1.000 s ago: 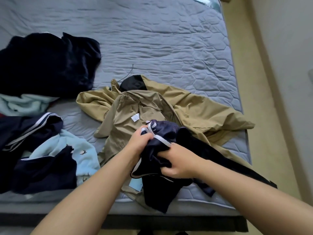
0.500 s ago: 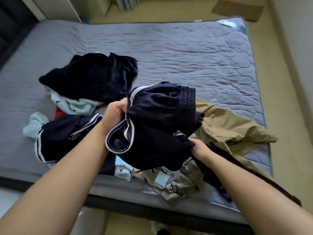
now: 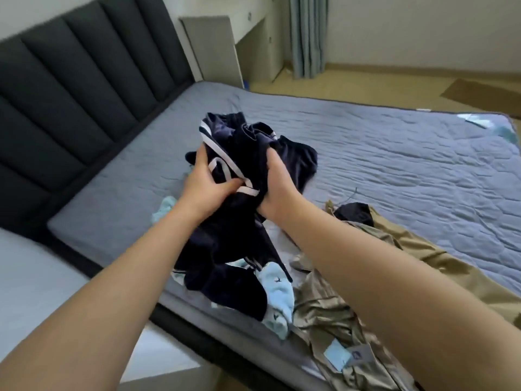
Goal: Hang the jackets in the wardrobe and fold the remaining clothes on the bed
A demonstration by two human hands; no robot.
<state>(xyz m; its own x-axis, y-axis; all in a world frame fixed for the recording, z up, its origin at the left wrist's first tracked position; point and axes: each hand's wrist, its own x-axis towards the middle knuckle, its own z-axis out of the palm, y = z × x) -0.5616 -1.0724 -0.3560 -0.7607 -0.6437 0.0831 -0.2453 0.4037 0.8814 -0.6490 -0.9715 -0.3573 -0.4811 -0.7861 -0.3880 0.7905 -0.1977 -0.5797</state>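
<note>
I hold a bunched navy garment with white piping (image 3: 239, 153) above the bed. My left hand (image 3: 207, 184) grips its left side and my right hand (image 3: 277, 187) grips its right side. A tan jacket (image 3: 423, 277) lies spread on the grey mattress (image 3: 394, 153) to the right, partly under my right forearm. More navy clothes (image 3: 225, 289) and a light blue garment (image 3: 277, 297) lie heaped under my arms near the bed's front edge. Another dark garment (image 3: 298, 159) lies behind the one I hold.
A dark padded headboard (image 3: 70, 88) runs along the left. Beyond the bed stand a pale cabinet (image 3: 253, 38), a grey board (image 3: 211, 49) leaning beside it and a grey-blue curtain (image 3: 308, 35). Flat cardboard (image 3: 479, 93) lies on the yellow floor.
Both hands lifted the navy garment off the tan jacket and carried it left and up. The view swung left toward the headboard, and my right hand moved up beside my left.
</note>
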